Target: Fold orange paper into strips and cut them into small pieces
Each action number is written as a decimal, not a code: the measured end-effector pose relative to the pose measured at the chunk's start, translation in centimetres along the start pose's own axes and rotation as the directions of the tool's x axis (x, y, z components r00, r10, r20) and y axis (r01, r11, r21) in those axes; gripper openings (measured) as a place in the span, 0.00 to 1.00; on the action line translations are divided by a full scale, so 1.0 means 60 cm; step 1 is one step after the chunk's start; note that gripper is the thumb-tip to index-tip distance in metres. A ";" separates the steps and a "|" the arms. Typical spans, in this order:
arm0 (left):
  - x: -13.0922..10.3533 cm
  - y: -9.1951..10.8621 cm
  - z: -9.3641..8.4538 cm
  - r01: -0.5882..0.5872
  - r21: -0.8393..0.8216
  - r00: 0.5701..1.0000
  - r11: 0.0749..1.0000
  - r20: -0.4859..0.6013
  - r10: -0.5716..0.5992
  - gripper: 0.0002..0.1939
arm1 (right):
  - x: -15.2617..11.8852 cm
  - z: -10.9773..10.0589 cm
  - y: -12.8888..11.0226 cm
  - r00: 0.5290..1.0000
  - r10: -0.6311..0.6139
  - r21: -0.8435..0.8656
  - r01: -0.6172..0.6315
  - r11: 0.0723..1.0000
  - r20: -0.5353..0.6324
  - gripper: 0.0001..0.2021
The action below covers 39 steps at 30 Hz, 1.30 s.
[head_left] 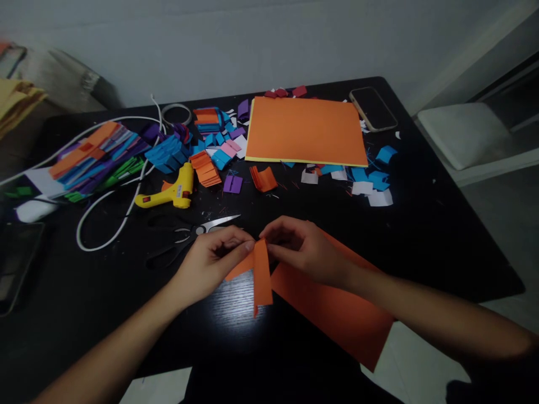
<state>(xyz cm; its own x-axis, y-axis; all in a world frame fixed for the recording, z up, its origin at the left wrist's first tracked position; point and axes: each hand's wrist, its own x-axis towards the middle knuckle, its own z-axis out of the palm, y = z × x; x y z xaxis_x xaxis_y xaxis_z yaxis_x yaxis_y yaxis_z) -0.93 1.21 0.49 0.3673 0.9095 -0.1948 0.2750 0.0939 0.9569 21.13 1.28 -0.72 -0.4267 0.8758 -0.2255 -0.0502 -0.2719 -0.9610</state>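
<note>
Between my two hands hangs a folded orange paper strip (263, 276), its lower end pointing toward me. My left hand (214, 255) pinches its upper left edge between thumb and fingers. My right hand (307, 247) has thumb and index finger closed at the strip's top right corner. Another orange paper piece (241, 268) shows just under my left fingers; whether it joins the strip I cannot tell. Beneath my right hand and forearm lies a large orange sheet (332, 314). Black-handled scissors (202, 229) rest beyond my left hand, partly hidden by it.
A yellow glue gun (170, 192) and a looping white cable (90, 247) lie left. Bundled coloured strips (101, 151) and folded paper pieces (205, 168) spread along the back. Stacked orange sheets (307, 132) and a phone (373, 109) are at back right. Table edge (497, 252) slants right.
</note>
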 end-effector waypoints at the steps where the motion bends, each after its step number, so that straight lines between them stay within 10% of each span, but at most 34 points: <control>1: 0.000 0.000 0.001 -0.011 0.005 1.000 1.000 0.009 0.010 0.08 | 0.000 0.001 0.001 1.000 -0.016 -0.016 0.016 1.000 -0.012 0.07; 28: -0.007 -0.003 -0.004 -0.082 0.147 0.996 0.986 0.036 0.078 0.07 | -0.011 0.008 -0.001 1.000 -0.012 -0.085 0.010 0.996 -0.028 0.06; 39: -0.004 0.011 -0.023 -0.072 0.041 0.970 0.997 -0.232 0.080 0.14 | -0.008 0.004 -0.001 0.999 0.001 -0.055 -0.003 0.998 -0.037 0.06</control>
<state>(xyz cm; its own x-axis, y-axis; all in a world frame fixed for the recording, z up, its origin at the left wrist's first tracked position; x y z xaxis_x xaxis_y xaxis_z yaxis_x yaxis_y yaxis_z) -2.06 1.63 1.48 0.1722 0.9831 -0.0627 0.2837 0.0115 0.9588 21.15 0.78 -0.52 -0.3927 0.8897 -0.2327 0.0007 -0.2527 -0.9675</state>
